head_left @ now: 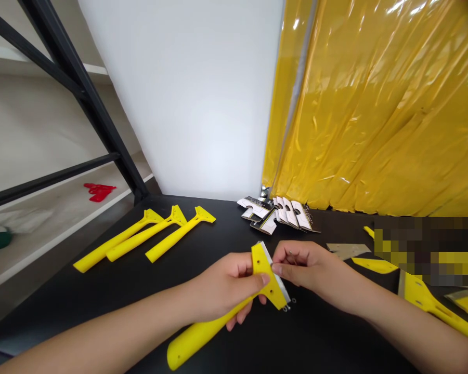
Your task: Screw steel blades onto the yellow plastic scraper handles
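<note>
Left hand (237, 285) gripping yellow scraper (222, 323); right hand (306, 264) curled at metal edge (281, 284), hold unclear; yellow handles (179, 232) off left

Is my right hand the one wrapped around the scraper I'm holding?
No, your left hand grips the scraper; your right hand is at its metal edge.

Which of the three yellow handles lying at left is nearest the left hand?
The rightmost handle; the other two lie farther from the left hand.

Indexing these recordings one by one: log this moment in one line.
left hand: grips yellow scraper | right hand: at its metal edge | table: three yellow handles left, cards behind
</note>
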{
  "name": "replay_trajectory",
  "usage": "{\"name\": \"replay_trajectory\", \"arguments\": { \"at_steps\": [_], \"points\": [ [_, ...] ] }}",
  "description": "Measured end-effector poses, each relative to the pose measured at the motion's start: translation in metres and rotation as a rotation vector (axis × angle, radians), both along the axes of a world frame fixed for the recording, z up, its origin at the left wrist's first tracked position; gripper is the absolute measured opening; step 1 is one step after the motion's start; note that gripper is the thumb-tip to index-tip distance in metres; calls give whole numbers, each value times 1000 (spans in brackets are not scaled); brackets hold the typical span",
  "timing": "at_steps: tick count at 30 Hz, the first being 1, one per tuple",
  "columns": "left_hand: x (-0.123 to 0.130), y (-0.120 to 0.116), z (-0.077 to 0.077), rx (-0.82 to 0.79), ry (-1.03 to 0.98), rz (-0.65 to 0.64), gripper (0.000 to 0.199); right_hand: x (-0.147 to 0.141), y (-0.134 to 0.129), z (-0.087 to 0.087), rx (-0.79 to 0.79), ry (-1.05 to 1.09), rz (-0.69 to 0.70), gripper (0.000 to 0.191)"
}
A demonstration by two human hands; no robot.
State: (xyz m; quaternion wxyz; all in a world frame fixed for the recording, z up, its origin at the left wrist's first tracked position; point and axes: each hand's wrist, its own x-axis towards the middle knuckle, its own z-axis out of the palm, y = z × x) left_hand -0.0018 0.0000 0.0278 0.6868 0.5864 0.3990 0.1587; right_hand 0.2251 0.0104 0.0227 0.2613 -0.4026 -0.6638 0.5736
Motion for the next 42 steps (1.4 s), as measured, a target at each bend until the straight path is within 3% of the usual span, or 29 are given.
{"name": "replay_trajectory", "arguments": {
  "at_steps": [5, 8, 11, 13, 15, 17, 19, 23, 29, 31, 35, 37, 40, 42],
  "points": [
    [-4, 3, 4, 92, 103, 2, 26, -3, -5, 1, 105, -129, -87, 29],
    [-8, 2, 13, 496, 289, 31, 27, -8, -12, 6, 177, -173, -185, 40],
    [-9, -3, 17, 1017, 510, -50, 23, -17, -21, 10, 30, -34, -181, 49],
    [-7, -8, 16, 1190, 656, -141, 23, -23, -26, 10, -135, 84, -216, 52],
    [-6, -12, 13, 1252, 752, -183, 32, -25, -29, 10, -268, 184, -255, 53],
    [-6, -12, 11, 1242, 734, -135, 34, -24, -28, 10, -309, 272, -265, 51],
    [-8, -9, 13, 1179, 626, -27, 25, -19, -23, 13, -246, 288, -275, 48],
    [-11, -2, 19, 992, 407, 134, 30, -11, -16, 20, -38, 102, -284, 49],
    [-10, -6, 20, 923, 265, 107, 26, -17, -24, 24, -114, 135, -201, 56],
    [-9, -8, 19, 766, 202, 128, 28, -18, -24, 23, -57, 112, -209, 53],
    [-6, -4, 15, 272, -8, 232, 34, -15, -22, 20, 68, -20, -249, 47],
    [-5, 0, 14, 139, -115, 248, 32, -13, -21, 20, 78, -35, -238, 46],
    [-5, 3, 16, 113, -156, 247, 30, -12, -22, 19, 90, -31, -235, 45],
    [-8, 2, 19, 269, -66, 225, 31, -13, -23, 20, 83, 18, -235, 45]
  ]
}}
